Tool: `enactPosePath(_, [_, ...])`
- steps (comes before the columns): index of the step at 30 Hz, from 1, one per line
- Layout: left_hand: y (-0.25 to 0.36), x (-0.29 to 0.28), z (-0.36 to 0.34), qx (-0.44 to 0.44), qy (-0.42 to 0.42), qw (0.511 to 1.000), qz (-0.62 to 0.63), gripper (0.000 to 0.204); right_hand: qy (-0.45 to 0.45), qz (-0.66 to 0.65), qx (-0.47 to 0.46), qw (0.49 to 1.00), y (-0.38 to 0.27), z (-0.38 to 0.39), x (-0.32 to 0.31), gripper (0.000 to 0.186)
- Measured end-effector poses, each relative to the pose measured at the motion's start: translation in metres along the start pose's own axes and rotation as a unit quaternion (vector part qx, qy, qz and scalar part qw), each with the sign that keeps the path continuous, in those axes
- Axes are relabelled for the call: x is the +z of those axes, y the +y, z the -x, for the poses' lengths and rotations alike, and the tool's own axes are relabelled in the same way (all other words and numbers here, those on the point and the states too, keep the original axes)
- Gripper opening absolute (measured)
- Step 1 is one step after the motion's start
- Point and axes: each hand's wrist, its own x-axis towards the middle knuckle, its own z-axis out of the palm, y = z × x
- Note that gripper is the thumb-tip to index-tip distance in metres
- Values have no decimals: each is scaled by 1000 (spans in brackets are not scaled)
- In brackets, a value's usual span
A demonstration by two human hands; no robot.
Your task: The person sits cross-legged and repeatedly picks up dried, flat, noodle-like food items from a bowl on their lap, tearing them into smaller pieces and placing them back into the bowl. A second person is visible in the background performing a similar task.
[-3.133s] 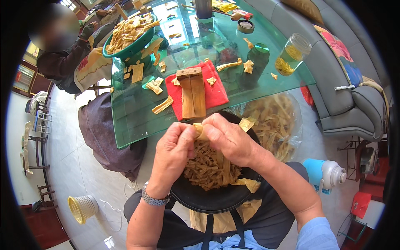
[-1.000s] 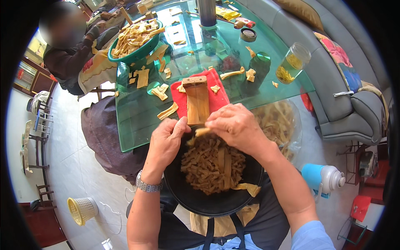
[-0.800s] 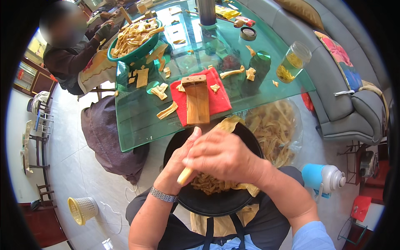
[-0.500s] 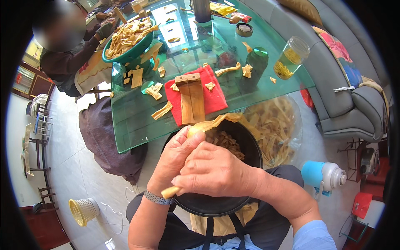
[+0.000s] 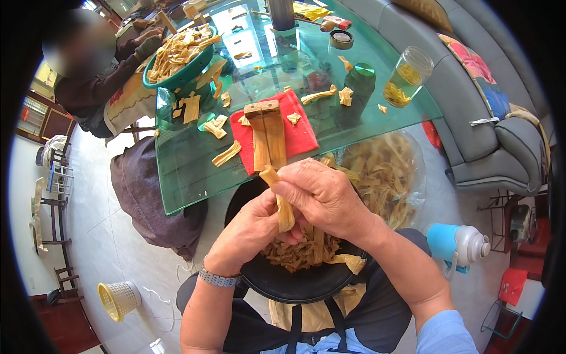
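Observation:
My left hand (image 5: 252,227) and my right hand (image 5: 323,193) are closed together on a tan, dried, fibrous strip (image 5: 285,213). Its rolled upper end sticks up between them, and a flatter part hangs below. Under both hands sits a black basin (image 5: 298,293) on my lap, with a heap of small tan pieces (image 5: 289,258) in it. A longer strip end (image 5: 350,262) lies against the basin's right side. Just beyond my hands, a wooden block tool with a crosspiece (image 5: 268,133) rests on a red cloth (image 5: 303,138) at the glass table's near edge.
Loose strips (image 5: 227,153) and scraps lie about the glass table (image 5: 194,192). A green basin (image 5: 194,72) heaped with strips stands far left, near another person's hands (image 5: 147,42). At right are a glass jar (image 5: 408,76), a plastic bag of strips (image 5: 383,177) and a blue-and-white flask (image 5: 457,243).
My right hand has moved up and right, my left slightly down. The strip, formerly stretched out to the upper right, now stands upright between them. More of the basin's pieces show.

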Motion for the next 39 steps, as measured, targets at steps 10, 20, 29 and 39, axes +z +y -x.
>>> enactPosePath(10, [8, -9, 19, -40, -24, 998, -33, 29, -256, -228, 137, 929, 2, -8, -38, 103])
enactPosePath(20, [-6, -29, 23, -65, -3, 956, -286, 18, -261, 104, 84, 956, 25, 9, -36, 13])
enactPosePath(29, [4, -27, 30, -107, 7, 969, -224, 19, -354, 37, 167, 919, 14, 24, -22, 19])
enactPosePath(39, [13, -38, 44, -91, 2, 994, -53, 23, -270, 127, -70, 952, 3, 30, -19, 34])
